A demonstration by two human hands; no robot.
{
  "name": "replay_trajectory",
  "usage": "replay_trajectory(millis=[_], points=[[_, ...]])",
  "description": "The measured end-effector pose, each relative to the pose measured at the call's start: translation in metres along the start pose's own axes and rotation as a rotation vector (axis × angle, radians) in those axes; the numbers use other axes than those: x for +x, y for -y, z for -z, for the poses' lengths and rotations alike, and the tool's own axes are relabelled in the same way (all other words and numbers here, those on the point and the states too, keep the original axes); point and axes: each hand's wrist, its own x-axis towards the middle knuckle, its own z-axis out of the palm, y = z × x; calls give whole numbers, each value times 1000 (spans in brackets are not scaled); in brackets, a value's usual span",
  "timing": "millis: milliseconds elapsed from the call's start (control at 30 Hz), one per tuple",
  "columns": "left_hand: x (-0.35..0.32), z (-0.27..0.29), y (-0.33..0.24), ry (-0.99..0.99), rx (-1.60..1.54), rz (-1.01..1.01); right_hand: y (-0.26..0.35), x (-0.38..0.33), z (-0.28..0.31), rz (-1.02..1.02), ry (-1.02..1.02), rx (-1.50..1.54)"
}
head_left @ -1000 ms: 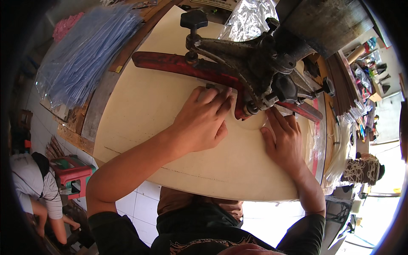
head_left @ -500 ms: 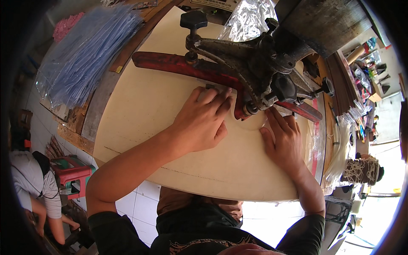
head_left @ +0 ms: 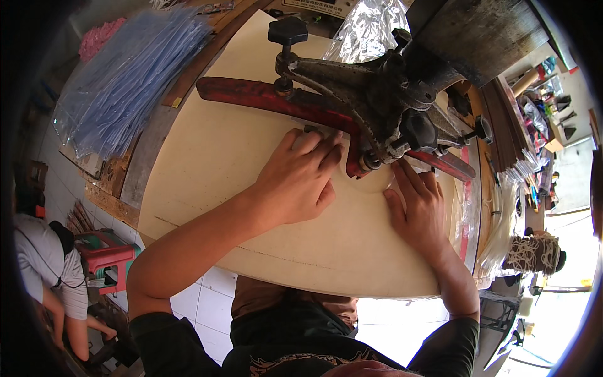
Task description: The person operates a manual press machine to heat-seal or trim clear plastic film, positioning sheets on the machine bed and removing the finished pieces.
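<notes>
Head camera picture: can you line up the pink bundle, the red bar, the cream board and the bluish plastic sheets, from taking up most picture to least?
1. Cream board, easily biggest
2. Bluish plastic sheets
3. Red bar, long but thin, partly hidden
4. Pink bundle, smallest

Left hand (head_left: 298, 176): fingers curled under by the red bar (head_left: 251, 99), anything beneath them out of sight
Right hand (head_left: 419, 204): fingertips obscured near the bar, contact impossible to tell
Machine head (head_left: 483, 38): cropped at the top edge
Pale sheet (head_left: 207, 157): partly covered by machine and hands
Co-worker (head_left: 39, 248): partly lost in the lens's dark rim
Shelf clutter (head_left: 539, 116): too small to identify
</notes>
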Motion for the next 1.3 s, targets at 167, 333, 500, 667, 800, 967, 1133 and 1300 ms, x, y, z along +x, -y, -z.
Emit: replay_trajectory(millis=[167, 333, 500, 667, 800, 967, 1133, 1300], points=[[-1, -2, 1, -14, 24, -9, 0, 0, 0, 3, -1, 1], [-1, -2, 1, -14, 16, -12, -1, -1, -1, 6, -7, 0], [-1, -2, 2, -16, -1, -19, -1, -1, -1, 10, -13, -16], [-2, -4, 3, -35, -5, -25, 0, -2, -1, 19, -24, -27], [-1, -2, 2, -29, -28, -21, 1, -2, 0, 8, -23, -12], [-1, -2, 2, -25, -30, -20, 2, -2, 1, -18, -2, 15], [-1, -1, 3, -30, -27, -29, 0, -2, 0, -8, -22, 5], [0, -1, 4, -35, -4, -44, -1, -3, -1, 0, -33, 5]])
